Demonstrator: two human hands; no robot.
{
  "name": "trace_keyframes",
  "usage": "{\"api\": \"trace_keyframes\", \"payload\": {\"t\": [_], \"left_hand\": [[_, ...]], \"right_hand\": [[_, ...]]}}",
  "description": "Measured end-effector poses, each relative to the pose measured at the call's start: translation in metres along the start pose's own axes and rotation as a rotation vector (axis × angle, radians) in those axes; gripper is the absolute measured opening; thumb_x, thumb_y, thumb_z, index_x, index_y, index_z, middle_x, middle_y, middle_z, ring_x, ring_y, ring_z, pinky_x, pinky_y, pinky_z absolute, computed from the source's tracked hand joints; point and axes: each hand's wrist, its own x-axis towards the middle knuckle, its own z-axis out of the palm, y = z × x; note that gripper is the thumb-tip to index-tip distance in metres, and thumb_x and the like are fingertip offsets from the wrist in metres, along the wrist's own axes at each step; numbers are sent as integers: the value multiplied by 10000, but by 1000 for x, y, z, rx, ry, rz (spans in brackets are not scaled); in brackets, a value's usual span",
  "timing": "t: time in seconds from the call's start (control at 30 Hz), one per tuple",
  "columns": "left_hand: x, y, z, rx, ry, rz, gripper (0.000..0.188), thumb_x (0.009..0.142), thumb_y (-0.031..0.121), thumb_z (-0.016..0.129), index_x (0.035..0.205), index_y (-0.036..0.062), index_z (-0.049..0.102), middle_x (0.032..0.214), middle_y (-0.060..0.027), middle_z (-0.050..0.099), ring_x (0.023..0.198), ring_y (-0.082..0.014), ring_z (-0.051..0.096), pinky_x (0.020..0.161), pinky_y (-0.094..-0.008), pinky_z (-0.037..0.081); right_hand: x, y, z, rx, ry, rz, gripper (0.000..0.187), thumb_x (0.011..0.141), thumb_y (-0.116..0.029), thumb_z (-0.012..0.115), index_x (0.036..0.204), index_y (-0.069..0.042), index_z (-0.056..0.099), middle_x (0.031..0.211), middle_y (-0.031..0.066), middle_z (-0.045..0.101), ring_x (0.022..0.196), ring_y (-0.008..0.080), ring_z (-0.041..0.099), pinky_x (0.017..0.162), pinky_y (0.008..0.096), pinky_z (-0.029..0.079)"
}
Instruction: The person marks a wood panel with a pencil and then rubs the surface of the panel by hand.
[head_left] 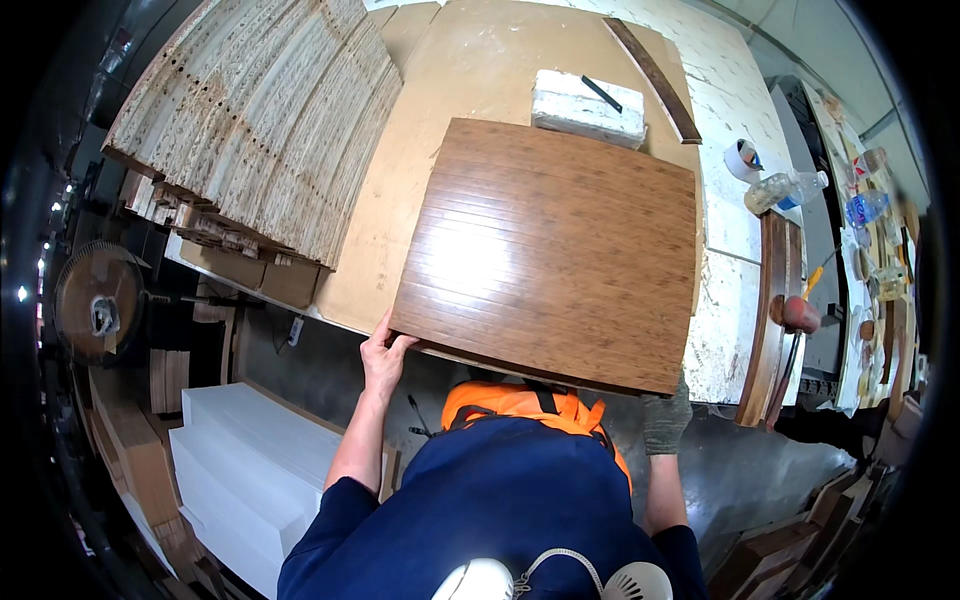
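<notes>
A brown wood-grain panel [560, 260], with fine parallel lines across its left part, lies in front of me at the table's near edge. My left hand [382, 355] is bare and closed on its near left corner, thumb on top and the other fingers at the edge. At the near right corner, my right hand [668, 415] wears a grey-green knit glove and grips the panel's edge; its fingers are partly hidden by the panel. Just beyond the panel sits a white wrapped block [590, 108] with a small black strip [601, 94] on top.
Stacked boards with drilled edges [265, 130] stand on the left of the table. A narrow brown strip [655, 80] lies at the back. To the right are a white cup [742, 160], bottles [768, 193], brown strips [765, 320] and a red-headed mallet [801, 315]. A fan [100, 305] stands left.
</notes>
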Motion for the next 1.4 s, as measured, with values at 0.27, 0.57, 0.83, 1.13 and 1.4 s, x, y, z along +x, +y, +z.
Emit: {"api": "trace_keyframes", "payload": {"t": [0.27,0.57,0.83,1.13,1.4], "left_hand": [[6,-4,2,100,-8,54,504,789,-75,601,1277,12,509,978,-46,660,829,-101,607,763,-255,515],[-4,-11,1,3,-27,120,456,852,-80,548,1296,-20,457,1135,-72,591,1002,-126,558,874,-256,439],[-1,-14,-2,32,-67,124,470,857,-71,559,1309,-9,447,1164,-64,578,1001,-119,539,857,-234,425],[-3,-13,0,11,-65,157,457,861,-51,571,1301,-13,453,1170,-78,582,1036,-138,542,893,-252,416],[-4,-12,-1,60,-46,143,470,855,-50,581,1305,-15,448,1171,-82,581,1046,-147,540,910,-260,412]], "right_hand": [[0,-5,-2,-5,26,-158,481,752,-176,714,1185,-31,561,1032,152,633,941,266,619,816,346,483],[4,-11,-11,-150,-112,-31,628,741,-310,694,1282,-75,480,1133,163,600,1071,371,519,912,430,435],[0,2,-3,-95,-44,55,654,710,-305,726,1274,-67,496,1169,201,570,1076,382,523,923,439,440],[1,7,-2,-98,-43,7,688,663,-269,763,1264,-58,503,1162,225,559,1081,383,522,923,439,443],[1,17,1,-71,-63,-31,712,659,-236,755,1290,-63,476,1193,226,542,1112,393,499,943,442,426]]}}
